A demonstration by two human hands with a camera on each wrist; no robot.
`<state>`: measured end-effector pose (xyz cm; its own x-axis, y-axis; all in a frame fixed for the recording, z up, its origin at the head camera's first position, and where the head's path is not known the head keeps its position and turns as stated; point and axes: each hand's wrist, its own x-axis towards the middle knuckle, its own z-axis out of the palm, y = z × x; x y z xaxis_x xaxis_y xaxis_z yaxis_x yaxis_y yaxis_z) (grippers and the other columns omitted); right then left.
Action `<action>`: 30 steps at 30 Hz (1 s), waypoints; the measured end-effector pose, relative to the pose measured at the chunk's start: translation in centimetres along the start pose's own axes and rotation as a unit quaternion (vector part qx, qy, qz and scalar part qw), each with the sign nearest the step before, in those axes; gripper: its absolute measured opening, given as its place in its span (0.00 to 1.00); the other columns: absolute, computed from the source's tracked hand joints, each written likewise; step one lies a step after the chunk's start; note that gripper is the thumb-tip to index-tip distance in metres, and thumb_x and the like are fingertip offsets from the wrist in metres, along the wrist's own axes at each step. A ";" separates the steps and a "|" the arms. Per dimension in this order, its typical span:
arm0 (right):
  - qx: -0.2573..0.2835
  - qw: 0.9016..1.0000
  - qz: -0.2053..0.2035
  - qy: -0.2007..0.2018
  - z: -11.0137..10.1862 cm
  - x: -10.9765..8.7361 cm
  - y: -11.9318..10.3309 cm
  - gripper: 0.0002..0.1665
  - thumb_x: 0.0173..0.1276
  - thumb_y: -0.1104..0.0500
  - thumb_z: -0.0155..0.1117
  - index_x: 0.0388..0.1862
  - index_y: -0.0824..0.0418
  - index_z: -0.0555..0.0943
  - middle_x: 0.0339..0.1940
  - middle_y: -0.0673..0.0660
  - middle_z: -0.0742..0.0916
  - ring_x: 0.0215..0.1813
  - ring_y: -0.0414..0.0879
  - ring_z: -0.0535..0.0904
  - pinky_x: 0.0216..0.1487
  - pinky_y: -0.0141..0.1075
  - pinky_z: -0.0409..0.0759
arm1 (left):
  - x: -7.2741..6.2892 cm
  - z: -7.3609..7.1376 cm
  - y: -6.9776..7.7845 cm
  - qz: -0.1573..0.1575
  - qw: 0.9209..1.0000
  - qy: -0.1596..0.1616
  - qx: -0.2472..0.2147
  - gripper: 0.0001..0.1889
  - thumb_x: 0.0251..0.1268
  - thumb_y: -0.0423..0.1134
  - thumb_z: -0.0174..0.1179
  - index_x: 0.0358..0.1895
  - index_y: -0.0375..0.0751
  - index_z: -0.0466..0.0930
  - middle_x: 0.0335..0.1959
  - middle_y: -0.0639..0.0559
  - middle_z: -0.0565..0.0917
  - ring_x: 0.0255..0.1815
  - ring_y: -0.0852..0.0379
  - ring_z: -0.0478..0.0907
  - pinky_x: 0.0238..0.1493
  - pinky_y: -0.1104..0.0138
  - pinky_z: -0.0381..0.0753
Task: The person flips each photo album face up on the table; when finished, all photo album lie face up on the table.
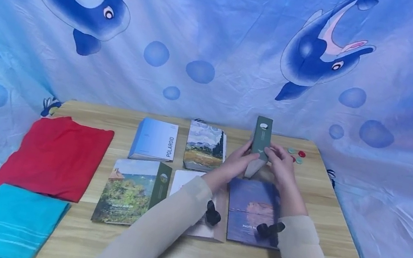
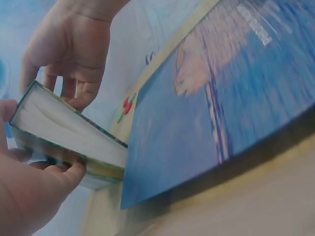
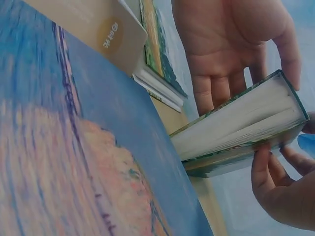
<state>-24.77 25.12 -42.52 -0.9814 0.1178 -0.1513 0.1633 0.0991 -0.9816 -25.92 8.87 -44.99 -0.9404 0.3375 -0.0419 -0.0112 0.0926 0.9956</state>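
Note:
Over the back right of the table, a thick photo album with a dark green spine stands on its edge, spine toward me. The left hand grips one cover and the right hand grips the other, both thumbs by the spine. In the left wrist view its white page block shows between the covers. The right wrist view shows the same pages, the right hand's fingers against one cover. Just in front lies a blue-purple photo album, partly under the right forearm.
A blue POLAROID album and a landscape-painting album lie behind. A garden-picture album and a pale album, partly hidden by the left forearm, lie nearer. Red cloth and turquoise cloth are left; small round pieces right.

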 end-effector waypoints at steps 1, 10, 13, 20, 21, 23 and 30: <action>0.005 1.000 0.002 -0.008 0.0 0.0 0.1 0.37 0.78 0.45 0.56 0.80 0.59 0.63 0.71 0.64 0.71 0.64 0.52 0.74 0.66 0.49 0.75 | 0.0 -0.1 0.1 0.011 1.000 -0.001 0.014 0.36 0.74 0.56 0.55 0.81 0.63 0.53 0.76 0.52 0.69 0.73 0.51 0.68 0.74 0.55 0.64; 0.046 0.994 0.055 -0.085 -0.7 1.2 1.7 0.36 0.84 0.46 0.41 0.81 0.65 0.54 0.77 0.70 0.65 0.75 0.62 0.65 0.73 0.51 0.68 | -0.1 -1.2 1.0 0.108 0.982 0.016 0.151 0.33 0.77 0.43 0.47 0.81 0.43 0.52 0.83 0.56 0.50 0.76 0.50 0.63 0.74 0.64 0.64; 0.015 0.993 0.057 -0.107 -1.0 1.4 2.3 0.35 0.85 0.50 0.39 0.82 0.68 0.51 0.78 0.73 0.63 0.77 0.65 0.61 0.75 0.54 0.63 | 0.0 -1.4 0.8 0.105 0.983 0.000 0.148 0.31 0.79 0.43 0.45 0.81 0.44 0.53 0.83 0.59 0.49 0.74 0.51 0.66 0.71 0.66 0.68; -0.042 0.988 0.056 -0.138 -1.0 1.5 3.3 0.37 0.84 0.50 0.42 0.81 0.70 0.50 0.76 0.76 0.65 0.77 0.66 0.61 0.76 0.56 0.61 | -0.3 -2.1 0.4 0.100 0.984 0.002 0.150 0.30 0.80 0.44 0.43 0.81 0.47 0.53 0.83 0.62 0.48 0.80 0.54 0.55 0.76 0.63 0.59; -0.042 0.987 0.060 -0.141 -1.0 1.5 3.3 0.38 0.84 0.50 0.42 0.81 0.70 0.49 0.76 0.76 0.65 0.77 0.67 0.60 0.76 0.57 0.61 | -0.3 -2.2 0.4 0.098 0.984 0.005 0.147 0.30 0.80 0.44 0.43 0.81 0.47 0.53 0.83 0.62 0.48 0.80 0.54 0.53 0.77 0.62 0.57; -0.042 0.987 0.068 -0.140 -1.0 1.6 3.4 0.40 0.83 0.48 0.44 0.82 0.69 0.47 0.76 0.77 0.63 0.76 0.68 0.61 0.74 0.57 0.64 | -0.3 -2.4 0.3 0.091 0.986 0.009 0.140 0.30 0.80 0.44 0.43 0.81 0.48 0.54 0.83 0.62 0.49 0.81 0.55 0.49 0.79 0.61 0.53; -0.067 0.988 0.073 -0.122 -1.3 2.1 3.8 0.47 0.79 0.45 0.55 0.82 0.69 0.48 0.74 0.75 0.67 0.71 0.65 0.70 0.62 0.49 0.80 | 0.1 -2.8 -0.5 0.068 0.989 0.026 0.127 0.30 0.75 0.34 0.45 0.79 0.41 0.58 0.83 0.51 0.53 0.82 0.50 0.49 0.80 0.59 0.49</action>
<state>-26.11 26.98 -46.39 -0.9390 -0.1004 -0.3289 0.2998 0.2300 -0.9259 -26.99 6.22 -45.28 -0.9438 0.3145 0.1016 0.1956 0.2836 0.9388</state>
